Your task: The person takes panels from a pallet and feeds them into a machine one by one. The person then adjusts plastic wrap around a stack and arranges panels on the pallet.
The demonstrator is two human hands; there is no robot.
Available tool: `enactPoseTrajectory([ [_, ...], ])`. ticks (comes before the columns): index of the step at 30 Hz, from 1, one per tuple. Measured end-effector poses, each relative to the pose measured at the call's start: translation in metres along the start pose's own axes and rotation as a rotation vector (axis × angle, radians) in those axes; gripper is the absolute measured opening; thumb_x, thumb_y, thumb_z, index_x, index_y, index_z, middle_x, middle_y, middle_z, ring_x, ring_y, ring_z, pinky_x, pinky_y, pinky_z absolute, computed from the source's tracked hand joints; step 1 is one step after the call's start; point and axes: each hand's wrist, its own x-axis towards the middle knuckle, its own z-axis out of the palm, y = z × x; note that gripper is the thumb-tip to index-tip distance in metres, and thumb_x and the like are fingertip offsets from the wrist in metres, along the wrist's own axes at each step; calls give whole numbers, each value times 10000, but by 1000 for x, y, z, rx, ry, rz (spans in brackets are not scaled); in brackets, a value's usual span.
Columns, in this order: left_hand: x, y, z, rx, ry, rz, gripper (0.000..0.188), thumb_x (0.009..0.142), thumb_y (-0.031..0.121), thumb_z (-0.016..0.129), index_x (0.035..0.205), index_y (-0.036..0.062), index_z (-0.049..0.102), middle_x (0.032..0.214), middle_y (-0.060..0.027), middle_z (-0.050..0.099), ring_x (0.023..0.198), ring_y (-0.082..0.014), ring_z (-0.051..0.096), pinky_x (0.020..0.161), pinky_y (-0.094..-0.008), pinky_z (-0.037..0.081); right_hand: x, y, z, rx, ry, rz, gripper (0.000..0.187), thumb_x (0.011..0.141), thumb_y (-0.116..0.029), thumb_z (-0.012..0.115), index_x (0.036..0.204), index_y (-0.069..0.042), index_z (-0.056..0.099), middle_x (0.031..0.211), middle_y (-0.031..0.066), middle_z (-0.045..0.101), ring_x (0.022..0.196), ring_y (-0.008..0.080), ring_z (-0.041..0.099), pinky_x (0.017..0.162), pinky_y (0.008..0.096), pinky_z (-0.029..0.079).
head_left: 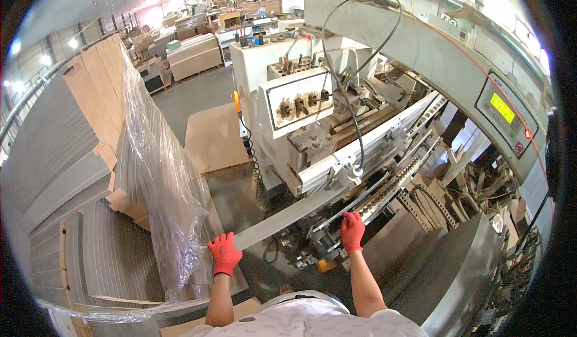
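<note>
My left hand (225, 253), in a red work glove, grips the near end of a long narrow grey board (279, 220). The board slants up to the right, and its far end runs into the edge machine (330, 181) under a clamp-like fitting (347, 173). My right hand (352, 233), also in a red glove, is closed beside the near end of the machine's chain-like conveyor track (390, 187). Whatever its curled fingers hold, if anything, is hidden. A metal guide rail (336, 220) lies just left of that hand.
Left of me stands a tall stack of panels (114, 253), partly covered in clear plastic wrap (174, 217). A control panel with a lit yellow display (502, 108) hangs at the right. Below it lies a large dark sheet (463, 265). A black coiled cable (255, 163) dangles beside the machine.
</note>
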Motion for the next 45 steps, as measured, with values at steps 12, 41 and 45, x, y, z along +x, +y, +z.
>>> enactPoseTrajectory([
  [12, -6, 2, 7, -27, 164, 70, 482, 605, 228, 753, 1059, 143, 615, 1006, -71, 633, 967, -296, 589, 867, -499, 382, 0, -4, -6, 212, 93, 75, 250, 724, 47, 637, 941, -68, 684, 875, 101, 605, 780, 286, 603, 697, 350, 487],
  [41, -9, -4, 6, -35, 120, 41, 473, 644, 270, 725, 1102, 197, 628, 1015, -58, 658, 983, -287, 610, 849, -485, 369, -12, 5, -1, 903, 39, 456, 92, 917, -4, 596, 934, -12, 686, 918, 4, 659, 868, 112, 586, 815, 266, 464],
  [45, -7, -3, 5, -68, 53, 19, 526, 635, 267, 728, 1147, 202, 628, 1047, -55, 665, 1008, -288, 611, 887, -503, 371, -25, -9, -6, 1090, -19, 535, 100, 929, -15, 590, 932, -20, 690, 894, 12, 655, 826, 112, 587, 771, 265, 477],
])
